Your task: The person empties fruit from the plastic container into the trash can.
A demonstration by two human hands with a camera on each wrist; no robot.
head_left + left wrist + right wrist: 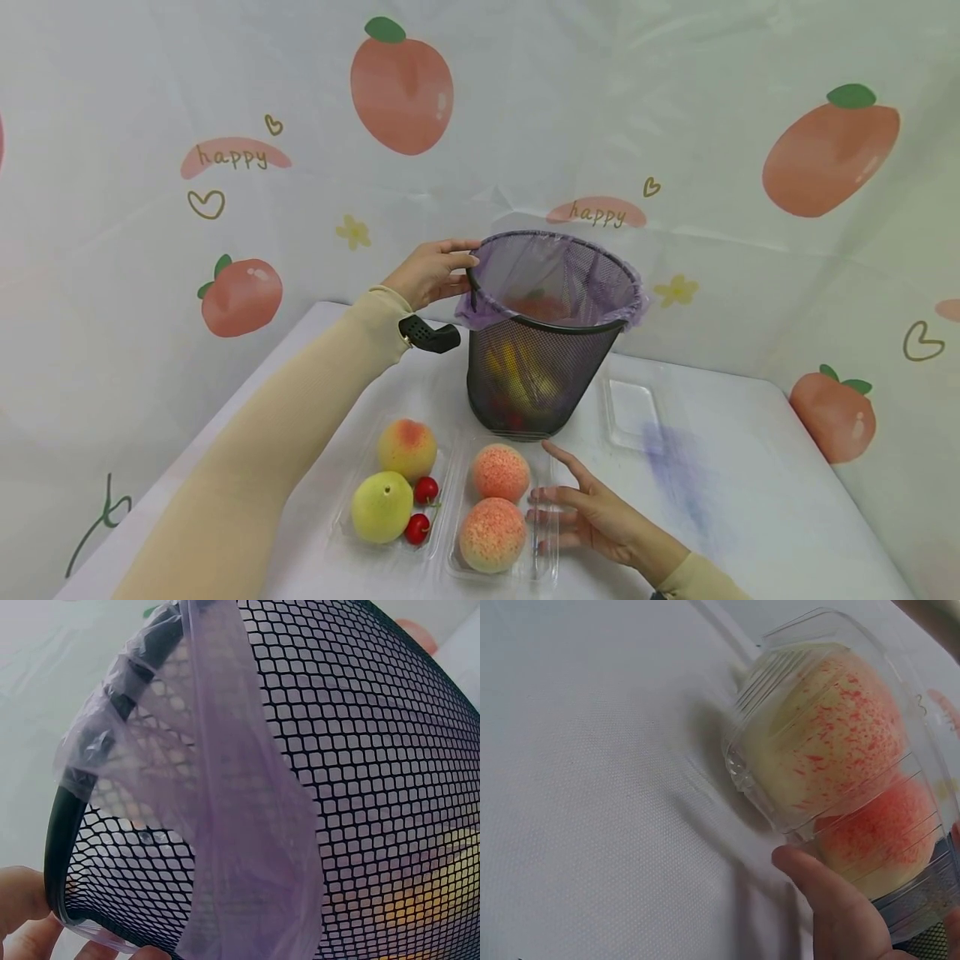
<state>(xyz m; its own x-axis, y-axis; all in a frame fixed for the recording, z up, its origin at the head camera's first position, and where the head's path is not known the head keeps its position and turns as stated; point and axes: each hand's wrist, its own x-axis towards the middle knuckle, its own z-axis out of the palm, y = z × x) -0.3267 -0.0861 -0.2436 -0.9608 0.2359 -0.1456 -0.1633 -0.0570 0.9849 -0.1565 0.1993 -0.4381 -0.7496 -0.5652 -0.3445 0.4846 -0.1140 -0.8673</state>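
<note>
My left hand (435, 273) grips the left side of the rim of a black mesh wastebasket (547, 367). In the left wrist view, the fingers (26, 896) bend around the dark rim. A thin purple bag (483, 312) lines the basket and folds over its edge. Yellow and red shapes show through the mesh, low inside. My right hand (592, 512), fingers spread, is at the right side of a clear plastic box (543, 550). Two speckled pink peaches (492, 534) sit in that box. The right wrist view has the thumb (817, 881) by the box's edge.
Left of the peach box, another clear tray (341, 529) holds an orange-yellow peach (407, 450), a pale green round fruit (382, 507) and two cherries (417, 528). A clear plastic container (633, 408) lies right of the basket. A fruit-printed cloth (480, 100) hangs behind.
</note>
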